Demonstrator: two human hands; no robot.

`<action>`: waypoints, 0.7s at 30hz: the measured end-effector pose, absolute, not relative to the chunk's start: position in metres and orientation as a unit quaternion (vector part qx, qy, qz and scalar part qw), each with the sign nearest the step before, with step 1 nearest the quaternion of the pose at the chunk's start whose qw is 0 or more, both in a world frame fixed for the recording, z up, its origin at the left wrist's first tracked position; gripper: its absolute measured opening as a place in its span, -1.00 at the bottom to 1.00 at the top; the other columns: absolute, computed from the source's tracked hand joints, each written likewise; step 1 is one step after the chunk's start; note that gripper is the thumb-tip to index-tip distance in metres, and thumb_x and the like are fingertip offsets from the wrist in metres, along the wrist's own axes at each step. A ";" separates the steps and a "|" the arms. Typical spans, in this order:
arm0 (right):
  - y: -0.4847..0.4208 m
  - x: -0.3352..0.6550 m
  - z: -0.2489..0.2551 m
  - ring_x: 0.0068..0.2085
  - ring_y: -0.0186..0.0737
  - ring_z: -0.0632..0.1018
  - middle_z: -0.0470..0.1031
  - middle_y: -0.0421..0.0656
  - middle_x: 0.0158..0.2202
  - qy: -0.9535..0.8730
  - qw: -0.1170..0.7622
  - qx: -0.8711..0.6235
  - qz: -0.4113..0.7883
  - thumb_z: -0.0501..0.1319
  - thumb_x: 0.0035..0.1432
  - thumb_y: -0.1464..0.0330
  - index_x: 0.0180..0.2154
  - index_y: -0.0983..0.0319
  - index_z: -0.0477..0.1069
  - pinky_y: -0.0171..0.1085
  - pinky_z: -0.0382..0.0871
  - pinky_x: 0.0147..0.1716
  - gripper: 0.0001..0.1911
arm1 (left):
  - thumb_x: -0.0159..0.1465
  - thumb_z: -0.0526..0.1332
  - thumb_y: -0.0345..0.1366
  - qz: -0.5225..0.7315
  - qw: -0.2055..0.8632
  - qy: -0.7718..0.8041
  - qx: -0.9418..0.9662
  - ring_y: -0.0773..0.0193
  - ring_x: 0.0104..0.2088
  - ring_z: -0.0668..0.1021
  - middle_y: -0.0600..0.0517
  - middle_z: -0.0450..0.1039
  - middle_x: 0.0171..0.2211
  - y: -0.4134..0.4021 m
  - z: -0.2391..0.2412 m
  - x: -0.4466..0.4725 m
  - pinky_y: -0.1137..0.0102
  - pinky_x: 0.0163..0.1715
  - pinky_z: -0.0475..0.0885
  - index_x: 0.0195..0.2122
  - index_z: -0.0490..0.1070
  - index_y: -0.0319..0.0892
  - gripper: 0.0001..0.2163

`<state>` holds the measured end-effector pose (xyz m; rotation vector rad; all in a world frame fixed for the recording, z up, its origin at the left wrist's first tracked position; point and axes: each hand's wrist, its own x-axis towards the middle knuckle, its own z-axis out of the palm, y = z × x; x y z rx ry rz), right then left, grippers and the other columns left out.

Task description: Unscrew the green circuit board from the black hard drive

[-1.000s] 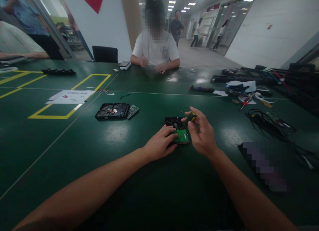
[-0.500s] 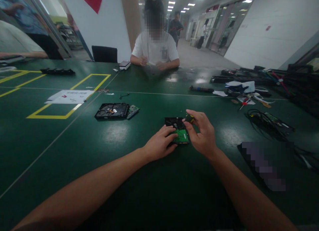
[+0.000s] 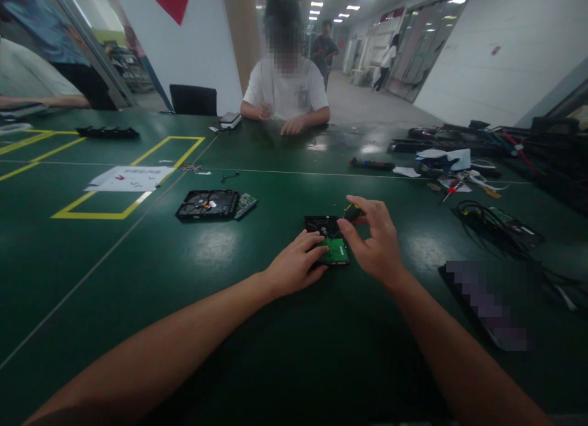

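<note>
A hard drive [image 3: 337,253] lies on the green table in front of me, its green circuit board facing up beside a black metal part. My left hand [image 3: 298,261] grips its left side, fingers across the board and thumb at the near edge. Above the drive's right side, my right hand [image 3: 374,236] has its thumb and fingers around the short, dark handle with yellow marks of a screwdriver [image 3: 352,212]. The screwdriver's tip cannot be made out.
Another hard drive [image 3: 207,204] lies to the left, beside a loose circuit board [image 3: 246,205]. On the right are cables with a board [image 3: 509,221], a red screwdriver [image 3: 451,191] and a blurred-out flat object [image 3: 487,306]. A person [image 3: 289,89] sits opposite.
My right fingers have spread slightly and shifted around the screwdriver handle, which now leans more. My left hand and the hard drive stay put. The person opposite has lowered a hand to the table.
</note>
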<state>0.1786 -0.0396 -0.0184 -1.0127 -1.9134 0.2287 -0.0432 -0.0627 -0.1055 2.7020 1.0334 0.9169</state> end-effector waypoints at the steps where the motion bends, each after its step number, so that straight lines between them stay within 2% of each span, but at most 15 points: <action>1: -0.037 0.178 -0.016 -0.08 -0.07 0.57 0.46 -0.04 0.00 -0.775 0.467 -0.420 0.076 0.26 0.39 0.29 0.21 0.05 0.42 -0.04 0.61 -0.09 -0.61 | 0.40 0.29 -0.25 0.301 0.054 0.340 0.889 -0.16 0.37 0.40 -0.26 0.39 0.25 -0.063 -0.105 -0.043 -0.21 0.41 0.27 0.20 0.41 -0.19 -0.64; 3: -0.030 0.178 -0.010 -0.14 -0.10 0.58 0.48 -0.06 -0.03 -0.784 0.451 -0.420 0.071 0.24 0.39 0.31 0.16 0.07 0.45 -0.05 0.59 -0.12 -0.67 | 0.42 0.27 -0.25 0.299 0.055 0.340 0.890 -0.14 0.37 0.40 -0.25 0.40 0.25 -0.063 -0.105 -0.043 -0.20 0.41 0.27 0.20 0.40 -0.19 -0.64; 10: -0.013 0.175 0.016 0.02 -0.06 0.64 0.60 -0.08 0.09 -0.844 0.348 -0.377 0.152 0.18 0.33 0.48 0.16 0.11 0.41 -0.04 0.52 0.09 -0.60 | 0.42 0.27 -0.24 0.287 0.051 0.352 0.889 -0.13 0.36 0.42 -0.26 0.41 0.25 -0.064 -0.102 -0.042 -0.16 0.42 0.28 0.22 0.41 -0.22 -0.62; 12: -0.011 0.174 0.026 0.02 -0.05 0.65 0.61 -0.08 0.08 -0.856 0.314 -0.376 0.167 0.17 0.30 0.51 0.15 0.12 0.40 -0.04 0.50 0.09 -0.58 | 0.42 0.28 -0.24 0.284 0.052 0.355 0.889 -0.12 0.36 0.41 -0.24 0.41 0.25 -0.065 -0.102 -0.042 -0.16 0.42 0.27 0.22 0.41 -0.20 -0.63; 17: -0.010 0.171 0.049 -0.10 -0.05 0.64 0.64 -0.07 -0.01 -0.884 0.248 -0.373 0.136 0.21 0.38 0.31 0.03 0.16 0.46 -0.08 0.46 -0.03 -0.78 | 0.43 0.27 -0.23 0.279 0.053 0.356 0.890 -0.12 0.39 0.39 -0.22 0.39 0.28 -0.065 -0.101 -0.044 -0.18 0.42 0.26 0.22 0.40 -0.18 -0.63; 19: -0.010 0.172 0.053 -0.15 -0.03 0.61 0.64 -0.05 -0.11 -0.888 0.230 -0.389 0.090 0.18 0.40 0.29 -0.06 0.19 0.48 -0.08 0.41 -0.06 -0.82 | 0.43 0.27 -0.22 0.282 0.054 0.356 0.889 -0.11 0.39 0.39 -0.21 0.39 0.28 -0.066 -0.101 -0.044 -0.19 0.42 0.26 0.22 0.40 -0.16 -0.63; 21: -0.012 0.173 0.055 -0.17 -0.06 0.60 0.64 -0.04 -0.12 -0.887 0.224 -0.394 0.089 0.15 0.41 0.33 -0.04 0.21 0.48 -0.11 0.39 -0.09 -0.81 | 0.43 0.27 -0.23 0.286 0.054 0.355 0.888 -0.11 0.38 0.40 -0.22 0.40 0.27 -0.066 -0.101 -0.044 -0.18 0.43 0.25 0.22 0.41 -0.17 -0.64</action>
